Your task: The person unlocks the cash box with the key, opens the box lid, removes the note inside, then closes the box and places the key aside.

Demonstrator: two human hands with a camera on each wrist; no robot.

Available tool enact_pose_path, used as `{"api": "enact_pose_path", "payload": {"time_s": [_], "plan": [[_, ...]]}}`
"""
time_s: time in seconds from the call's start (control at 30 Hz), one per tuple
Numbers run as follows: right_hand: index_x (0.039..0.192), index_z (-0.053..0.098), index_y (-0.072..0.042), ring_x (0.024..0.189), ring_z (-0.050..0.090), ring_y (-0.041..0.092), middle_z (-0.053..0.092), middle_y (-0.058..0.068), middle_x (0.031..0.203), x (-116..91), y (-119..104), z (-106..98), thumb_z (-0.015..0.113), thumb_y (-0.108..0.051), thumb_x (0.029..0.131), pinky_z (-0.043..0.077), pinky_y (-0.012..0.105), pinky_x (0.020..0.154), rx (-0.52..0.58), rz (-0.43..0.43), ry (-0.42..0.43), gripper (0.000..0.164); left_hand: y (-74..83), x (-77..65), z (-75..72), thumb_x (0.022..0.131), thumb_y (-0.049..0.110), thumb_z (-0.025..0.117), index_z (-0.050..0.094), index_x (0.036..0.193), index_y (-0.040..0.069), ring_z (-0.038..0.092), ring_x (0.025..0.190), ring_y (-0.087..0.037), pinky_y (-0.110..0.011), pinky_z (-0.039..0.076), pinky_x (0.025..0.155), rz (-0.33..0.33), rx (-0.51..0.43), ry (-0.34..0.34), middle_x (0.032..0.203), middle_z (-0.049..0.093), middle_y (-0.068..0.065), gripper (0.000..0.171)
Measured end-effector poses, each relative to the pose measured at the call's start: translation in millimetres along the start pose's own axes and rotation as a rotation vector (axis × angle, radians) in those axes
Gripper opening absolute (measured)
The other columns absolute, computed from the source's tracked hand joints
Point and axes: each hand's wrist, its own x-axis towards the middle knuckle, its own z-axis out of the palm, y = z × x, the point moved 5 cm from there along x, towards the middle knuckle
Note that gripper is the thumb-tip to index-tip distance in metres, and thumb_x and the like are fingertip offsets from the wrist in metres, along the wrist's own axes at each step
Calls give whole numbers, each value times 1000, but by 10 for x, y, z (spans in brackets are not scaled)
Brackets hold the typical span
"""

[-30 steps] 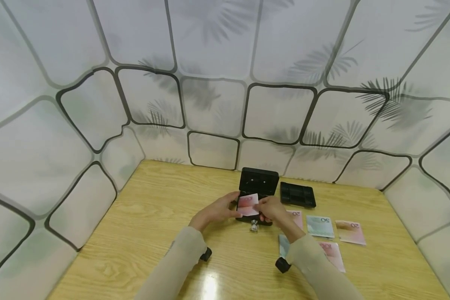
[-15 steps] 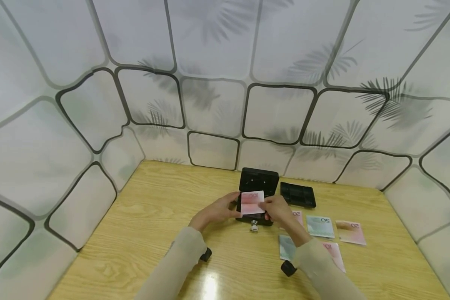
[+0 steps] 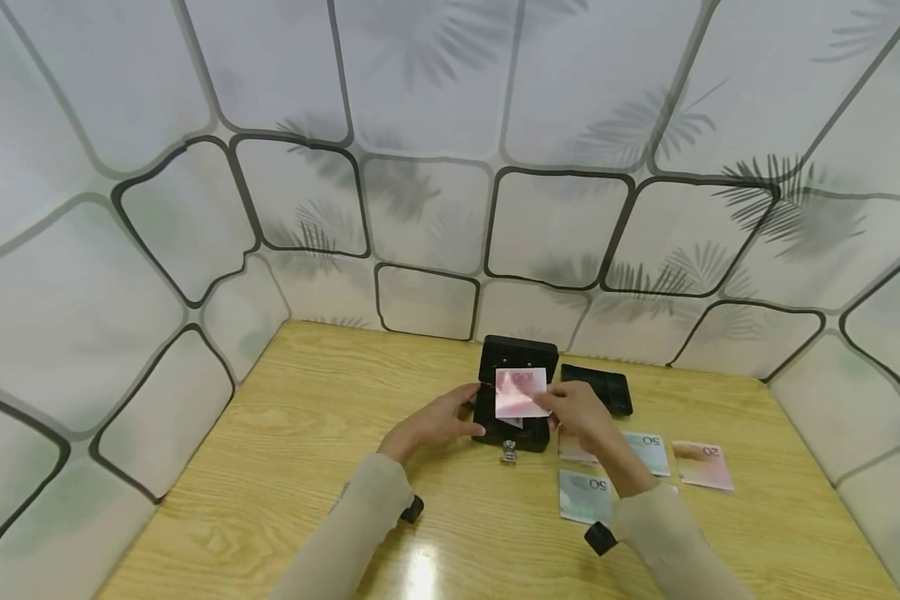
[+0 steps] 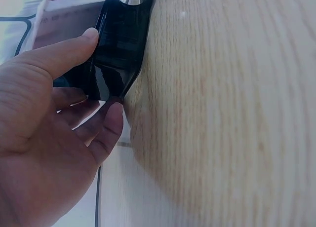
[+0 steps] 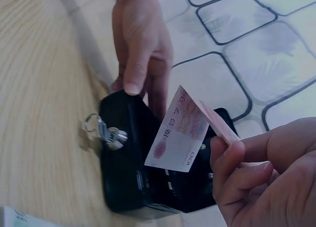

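A small black cash box [image 3: 536, 439] stands on the table with its lid up, keys [image 5: 94, 123] hanging from its front lock. My left hand [image 3: 438, 417] grips the box's left side; in the left wrist view the thumb lies on the rim and the fingers curl against the side wall. Between thumb and fingers, my right hand [image 3: 581, 408] pinches a folded pink 100 banknote [image 3: 520, 392] over the box. The right wrist view shows the note [image 5: 173, 138] bent into two flaps, with the box interior partly hidden behind it. A pale patch shows inside the box below the note.
A black compartment tray [image 3: 618, 392] lies right of the box, partly behind my right hand. Several banknotes lie on the table at right, among them a green 50 note [image 3: 585, 497] and a pink 20 note [image 3: 703, 467]. A patterned wall stands behind.
My right hand has lifted the 100 note up and to the right, from low in the box to above it. The left hand has stayed on the box.
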Motion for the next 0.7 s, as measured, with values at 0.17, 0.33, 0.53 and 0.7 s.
{"api": "enact_pose_path", "payload": {"time_s": [0.17, 0.33, 0.53, 0.7], "plan": [[70, 47, -9, 58, 53, 19, 48, 4, 62, -72, -35, -138, 62, -19, 105, 35, 29, 51, 22, -22, -13, 40, -13, -5, 0, 99, 19, 73, 25, 163, 1, 38, 147, -32, -45, 26, 123, -14, 7, -2, 165, 33, -17, 82], [73, 52, -7, 57, 49, 15, 53, 5, 63, -164, -21, -300, 61, -19, 106, 33, 26, 48, 5, -46, -31, 36, -23, -7, -4, 99, 20, 73, 25, 163, 1, 34, 150, -33, -47, 26, 123, -16, 15, -2, 166, 30, -17, 82], [76, 53, -6, 54, 41, 12, 54, 5, 66, -283, 64, -506, 58, -22, 108, 31, 24, 48, -16, -30, -50, 36, -17, -18, -3, 100, 23, 72, 24, 163, 2, 34, 150, -33, -46, 26, 123, -25, 0, -9, 167, 28, -15, 83], [76, 49, -8, 51, 33, 12, 52, 5, 67, -410, 153, -698, 57, -24, 109, 33, 27, 50, -36, -13, -65, 37, -2, -26, -4, 100, 23, 72, 24, 164, 3, 32, 151, -32, -46, 25, 124, -25, -10, -13, 167, 27, -15, 82]]}}
